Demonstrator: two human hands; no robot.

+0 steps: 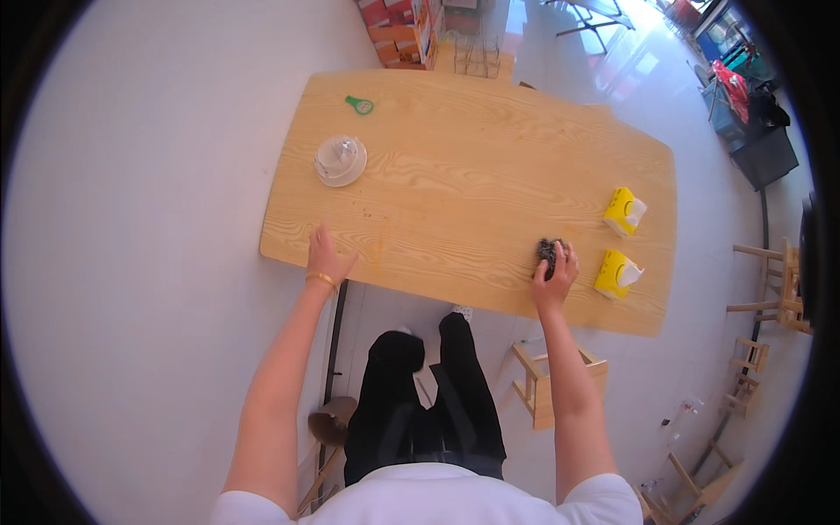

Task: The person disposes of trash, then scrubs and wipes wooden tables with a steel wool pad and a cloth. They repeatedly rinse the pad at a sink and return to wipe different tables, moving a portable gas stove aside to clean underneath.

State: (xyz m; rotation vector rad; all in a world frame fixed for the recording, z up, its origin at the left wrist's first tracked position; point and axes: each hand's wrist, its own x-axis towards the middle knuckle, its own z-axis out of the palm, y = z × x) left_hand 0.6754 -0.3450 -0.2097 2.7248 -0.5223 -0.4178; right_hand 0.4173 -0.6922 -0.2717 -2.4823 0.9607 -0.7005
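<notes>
On the right part of the wooden table (pixel 459 184), my right hand (pixel 556 275) has its fingers around a dark grey, mesh-like scouring pad or cloth (pixel 546 251); its exact kind is unclear. My left hand (pixel 330 254), slightly blurred, hovers at or just above the near left edge with fingers apart and nothing in them. Small dark crumbs (pixel 367 214) lie beyond it. Farther up at the left is a stack of white bowls or plates (pixel 340 161) with clear plastic on it. A green bottle opener or tag (pixel 360 105) lies near the far left corner.
Two yellow tissue packs (pixel 625 211) with tissues sticking out stand right of my right hand. A wooden stool (pixel 541 387) is below the near edge. Cardboard boxes (pixel 400 33) and a wire rack (pixel 477 58) stand past the far edge. Wooden chairs (pixel 781 285) are at the right.
</notes>
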